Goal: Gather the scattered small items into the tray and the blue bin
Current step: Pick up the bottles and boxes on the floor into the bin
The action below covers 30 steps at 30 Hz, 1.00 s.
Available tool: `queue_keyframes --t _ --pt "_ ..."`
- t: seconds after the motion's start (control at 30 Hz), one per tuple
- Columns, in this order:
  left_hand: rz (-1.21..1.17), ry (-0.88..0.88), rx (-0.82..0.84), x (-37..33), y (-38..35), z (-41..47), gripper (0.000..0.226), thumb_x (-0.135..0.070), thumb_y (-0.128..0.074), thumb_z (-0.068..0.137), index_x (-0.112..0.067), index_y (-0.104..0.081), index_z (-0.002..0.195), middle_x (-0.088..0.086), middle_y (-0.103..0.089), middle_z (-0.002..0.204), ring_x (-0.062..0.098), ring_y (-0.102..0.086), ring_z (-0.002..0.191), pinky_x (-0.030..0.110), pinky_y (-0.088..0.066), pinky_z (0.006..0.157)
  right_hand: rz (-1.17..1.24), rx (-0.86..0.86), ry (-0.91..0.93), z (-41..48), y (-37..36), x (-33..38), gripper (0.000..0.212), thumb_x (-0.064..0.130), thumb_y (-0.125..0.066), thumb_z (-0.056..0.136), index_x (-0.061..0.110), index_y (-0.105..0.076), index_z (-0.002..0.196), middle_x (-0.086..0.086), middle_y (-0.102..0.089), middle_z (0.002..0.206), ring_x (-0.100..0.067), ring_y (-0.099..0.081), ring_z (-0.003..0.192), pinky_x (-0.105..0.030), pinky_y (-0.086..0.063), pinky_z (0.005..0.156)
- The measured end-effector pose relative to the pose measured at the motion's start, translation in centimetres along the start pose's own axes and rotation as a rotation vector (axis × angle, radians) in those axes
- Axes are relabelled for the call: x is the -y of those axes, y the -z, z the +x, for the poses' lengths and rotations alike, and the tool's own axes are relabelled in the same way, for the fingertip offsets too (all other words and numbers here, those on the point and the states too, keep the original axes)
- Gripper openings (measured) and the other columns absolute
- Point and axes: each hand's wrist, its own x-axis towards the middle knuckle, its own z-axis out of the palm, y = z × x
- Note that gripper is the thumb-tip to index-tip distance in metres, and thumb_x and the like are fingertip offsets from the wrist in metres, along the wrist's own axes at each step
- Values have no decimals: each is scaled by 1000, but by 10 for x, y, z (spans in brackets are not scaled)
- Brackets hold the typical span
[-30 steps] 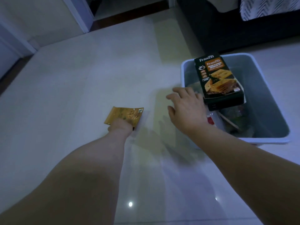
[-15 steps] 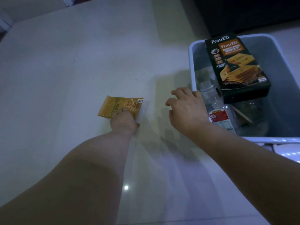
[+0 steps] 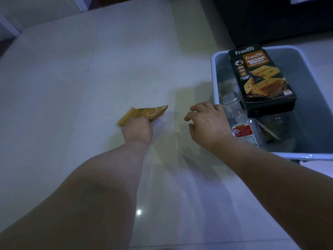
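A flat gold snack packet (image 3: 144, 113) is at the centre of the pale floor, its far end lifted and tilted. My left hand (image 3: 137, 129) is closed on its near edge. My right hand (image 3: 209, 123) hovers palm down with fingers spread, empty, right beside the near left wall of the blue bin (image 3: 213, 76). Inside the bin a dark green Franzzi cracker box (image 3: 261, 78) leans on top of a clear plastic bottle with a red label (image 3: 243, 127) and other clutter. No tray is in view.
Glossy pale floor tiles (image 3: 72, 87) spread to the left and toward me. Dark furniture (image 3: 270, 18) stands behind the bin at top right. A white door frame (image 3: 81, 4) is at the far top left.
My left hand has closed on the gold packet and tipped it up off the floor; before, the fingers only rested on it lying flat. My right hand stays by the bin.
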Motion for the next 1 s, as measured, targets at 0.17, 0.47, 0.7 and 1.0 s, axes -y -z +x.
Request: queue_keyframes --t 0.17,0.47,0.7,1.0 --pt "-176 -85 -245 -9 38 -1 32 -16 -41 96 -18 -60 122 13 -66 113 34 -63 104 37 -50 81 -2 -122 5 -17 20 -12 36 21 -51 91 27 -59 126 1 -44 145 -18 -26 142 -40 -24 111" --pt "-479 -526 -501 -70 75 -16 32 -11 -53 90 -8 -68 118 12 -68 118 29 -67 104 32 -50 90 -51 -133 -495 -45 62 -95 79 56 -58 82 19 -26 143 -17 -2 159 -41 1 146 -58 -8 116" --pt "-514 -738 -512 -126 98 -32 43 -22 -40 88 -8 -68 117 11 -69 117 27 -67 104 33 -53 89 -77 -154 -467 -76 69 -102 97 75 -55 64 20 -31 140 -12 -43 134 -34 -44 118 -47 -37 96" --pt "-494 -925 -426 -189 104 -46 34 -15 -44 89 -11 -69 111 6 -69 115 27 -64 105 36 -53 88 2 -336 -544 -109 81 -134 33 26 -42 90 22 -55 120 -7 -55 121 -29 -46 113 -40 -34 86"
